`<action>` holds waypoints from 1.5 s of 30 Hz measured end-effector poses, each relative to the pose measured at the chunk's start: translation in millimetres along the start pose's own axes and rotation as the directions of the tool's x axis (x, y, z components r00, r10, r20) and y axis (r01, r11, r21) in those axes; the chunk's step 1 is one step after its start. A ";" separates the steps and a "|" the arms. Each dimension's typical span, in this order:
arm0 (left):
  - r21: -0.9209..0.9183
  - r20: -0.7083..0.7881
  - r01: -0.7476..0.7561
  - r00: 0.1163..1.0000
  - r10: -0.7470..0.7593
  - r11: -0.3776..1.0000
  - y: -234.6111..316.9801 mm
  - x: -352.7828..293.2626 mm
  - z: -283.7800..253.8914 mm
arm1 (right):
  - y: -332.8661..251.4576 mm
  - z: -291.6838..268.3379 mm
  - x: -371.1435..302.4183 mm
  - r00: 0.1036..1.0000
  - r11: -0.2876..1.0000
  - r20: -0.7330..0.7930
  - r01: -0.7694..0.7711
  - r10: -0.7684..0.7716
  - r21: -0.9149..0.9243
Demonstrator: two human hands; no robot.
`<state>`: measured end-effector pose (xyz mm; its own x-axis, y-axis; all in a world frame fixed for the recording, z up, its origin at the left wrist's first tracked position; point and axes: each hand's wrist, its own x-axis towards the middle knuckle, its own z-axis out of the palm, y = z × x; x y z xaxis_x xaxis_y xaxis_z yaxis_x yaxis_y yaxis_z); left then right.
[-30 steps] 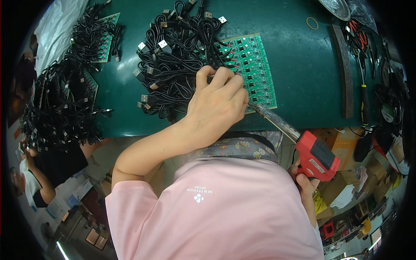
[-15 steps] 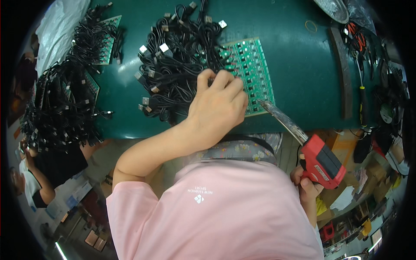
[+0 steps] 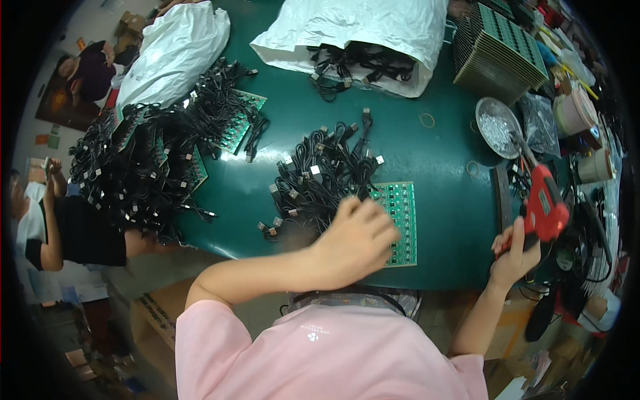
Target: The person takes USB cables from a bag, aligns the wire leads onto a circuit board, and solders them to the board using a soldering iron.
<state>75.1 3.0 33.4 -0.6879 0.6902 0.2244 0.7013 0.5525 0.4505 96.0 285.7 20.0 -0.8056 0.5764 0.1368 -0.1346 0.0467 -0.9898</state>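
Obscured areas: left hand [image 3: 360, 241] and circuit board [image 3: 406, 230].
The left hand is blurred and covers part of the circuit board's left side; anything in its grasp is hidden. Board components are too small to identify. Whether the tip of the red tool [image 3: 549, 213] touches the metal dish [image 3: 483, 136] cannot be determined reliably. The upper view edge cuts off the white bag [image 3: 360, 30].

On the table [image 3: 460, 230], a circuit board [image 3: 405, 223] lies near the front edge, a heap of cables [image 3: 319, 170] against its left side. Farther left is a pile of cables [image 3: 127, 173], with a bag [image 3: 177, 53] behind it. Another bag [image 3: 347, 27], cords [image 3: 367, 63] in its mouth, lies behind the heap; right of it stands a stack of boards [image 3: 497, 57], before that a bowl [image 3: 481, 133].
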 end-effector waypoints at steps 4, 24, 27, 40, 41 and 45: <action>0.553 -0.340 0.194 0.940 0.008 0.810 -78.7 64.0 -41.6 | -2.8 -5.2 -24.9 1.000 0.999 0.016 -0.026 0.025 0.042; 0.343 -0.519 0.804 0.593 -0.616 0.485 -167.5 -3.0 -83.7 | -3.5 11.1 -54.9 0.987 0.992 0.138 -0.092 0.080 0.081; 0.529 -0.585 0.658 0.740 -0.331 0.535 -169.7 18.2 -84.6 | -6.5 12.9 -59.0 0.985 0.991 0.149 -0.097 0.082 0.097; -0.447 -0.277 0.432 0.766 -0.581 0.783 -145.3 38.6 -95.3 | -9.4 19.2 -80.9 0.966 0.947 0.184 -0.221 0.180 0.235; -0.462 -0.227 0.397 0.812 -0.538 0.793 -117.2 34.2 -98.9 | -9.2 25.3 -79.6 0.952 0.935 0.229 -0.256 0.200 0.245; -0.563 0.007 0.355 0.905 -0.425 0.747 -16.1 13.4 -88.0 | -23.7 63.9 -79.9 0.890 0.894 0.328 -0.395 0.317 0.209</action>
<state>38.1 -37.7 105.1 -0.9196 0.3929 0.0055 0.1741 0.3948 0.9021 126.6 186.4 35.0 -0.9488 0.2602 -0.1789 0.0778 -0.3563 -0.9311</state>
